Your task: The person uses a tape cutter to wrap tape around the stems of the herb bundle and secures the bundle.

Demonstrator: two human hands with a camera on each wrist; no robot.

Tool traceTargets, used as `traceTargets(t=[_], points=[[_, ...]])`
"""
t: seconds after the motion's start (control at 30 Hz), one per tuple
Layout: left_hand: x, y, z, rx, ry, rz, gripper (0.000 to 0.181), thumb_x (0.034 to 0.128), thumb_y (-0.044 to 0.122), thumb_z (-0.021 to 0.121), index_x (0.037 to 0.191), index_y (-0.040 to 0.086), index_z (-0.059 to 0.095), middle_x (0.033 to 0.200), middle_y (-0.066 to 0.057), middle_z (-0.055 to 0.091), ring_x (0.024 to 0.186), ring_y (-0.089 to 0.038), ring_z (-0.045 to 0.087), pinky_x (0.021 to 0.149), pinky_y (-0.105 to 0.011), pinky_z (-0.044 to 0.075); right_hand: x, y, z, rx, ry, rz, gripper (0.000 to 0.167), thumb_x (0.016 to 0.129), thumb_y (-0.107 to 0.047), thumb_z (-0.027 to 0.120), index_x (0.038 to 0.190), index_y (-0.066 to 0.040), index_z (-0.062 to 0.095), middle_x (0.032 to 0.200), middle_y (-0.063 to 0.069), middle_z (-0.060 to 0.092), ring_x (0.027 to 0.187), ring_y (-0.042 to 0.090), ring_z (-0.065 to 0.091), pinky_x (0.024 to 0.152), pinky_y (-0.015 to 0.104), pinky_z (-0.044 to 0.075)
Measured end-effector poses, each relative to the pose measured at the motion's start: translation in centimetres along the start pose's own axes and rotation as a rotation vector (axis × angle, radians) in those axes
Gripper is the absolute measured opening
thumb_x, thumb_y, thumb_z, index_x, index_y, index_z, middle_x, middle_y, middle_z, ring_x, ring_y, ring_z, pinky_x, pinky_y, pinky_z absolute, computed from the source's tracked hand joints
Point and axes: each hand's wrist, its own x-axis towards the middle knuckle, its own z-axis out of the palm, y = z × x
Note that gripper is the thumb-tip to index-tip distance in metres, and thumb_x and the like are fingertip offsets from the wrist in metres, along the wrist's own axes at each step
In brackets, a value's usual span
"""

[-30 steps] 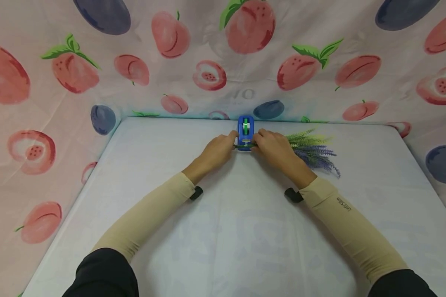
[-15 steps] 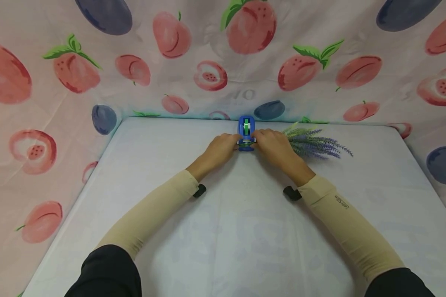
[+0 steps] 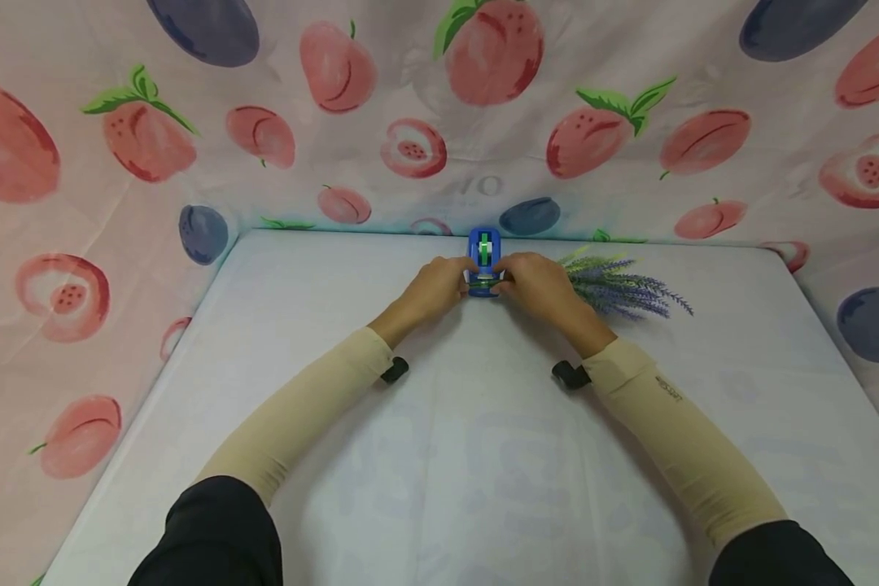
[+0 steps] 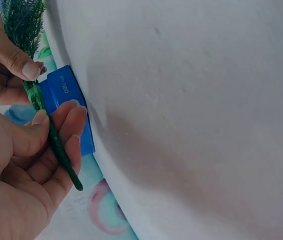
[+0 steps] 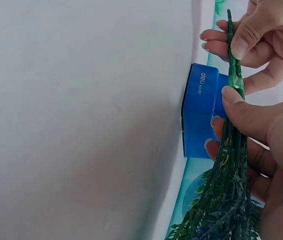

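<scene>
An artificial lavender bunch [image 3: 623, 286] lies sideways in both hands, its purple and yellow-green heads to the right. My left hand [image 3: 437, 286] pinches the bare green stem end [image 4: 59, 150] between thumb and fingers. Close beside it, my right hand [image 3: 542, 285] grips the stems below the leaves [image 5: 226, 175] with its thumb on top. Between the two hands, a shiny green tape band [image 5: 236, 81] wraps the stems. Just behind the stems stands a blue tape dispenser [image 3: 485, 244] holding a green roll. In the wrist views its blue side [image 5: 197, 120] shows beside the fingers.
A white-covered table [image 3: 439, 448] spreads under the arms. The dispenser is at its far edge, against a fruit-printed curtain [image 3: 264, 195]. A small black wrist camera [image 3: 571, 375] sits on the right wrist, another black camera [image 3: 395, 370] on the left.
The lavender heads have swung from drooping toward the table's front to pointing right, as the bunch turned in the hands. Both hands stay in front of the dispenser.
</scene>
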Motion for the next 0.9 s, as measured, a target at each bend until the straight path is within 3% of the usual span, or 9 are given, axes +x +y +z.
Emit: traceTargets(t=[0.27,0.5,0.77,0.9], points=[[0.20,-0.54,0.04,-0.061,0.001,-0.005,0.038,0.0943,-0.004,0.065,0.131,0.007,0.065,0.102,-0.008,0.075,0.094,-0.019,0.069,0.086,-0.035,0.055,0.33,0.55,0.21,0.088,0.036,0.022,0.032,0.090,-0.021,0.079,0.118,-0.007,0.075,0.095,0.010,0.076,0.084,0.023,0.071,0.072,0.042,0.056],[-0.03,-0.91,0.24,-0.157,-0.021,-0.018,0.037,0.0950,-0.005,0.064,0.129,0.008,0.063,0.096,-0.007,0.075,0.085,-0.016,0.069,0.076,-0.031,0.055,0.48,0.35,0.06,0.087,0.045,0.021,0.028,0.087,-0.021,0.081,0.112,-0.008,0.078,0.096,0.010,0.077,0.084,0.023,0.072,0.071,0.041,0.056],[0.20,-0.99,0.27,-0.162,-0.008,-0.020,0.034,0.0938,-0.005,0.065,0.126,0.007,0.066,0.094,-0.008,0.075,0.083,-0.016,0.068,0.071,-0.028,0.054,0.34,0.48,0.40,0.129,0.080,0.031,0.025,0.087,-0.018,0.081,0.109,-0.007,0.077,0.094,0.011,0.077,0.082,0.024,0.072,0.070,0.042,0.056],[0.19,-1.02,0.39,-0.181,-0.014,-0.020,0.037,0.0923,-0.012,0.059,0.124,0.007,0.063,0.090,-0.009,0.074,0.079,-0.016,0.069,0.070,-0.028,0.055,0.35,0.89,0.98,0.138,0.107,0.030,0.028,0.084,-0.020,0.084,0.109,-0.008,0.076,0.088,0.010,0.076,0.078,0.023,0.070,0.067,0.042,0.055]])
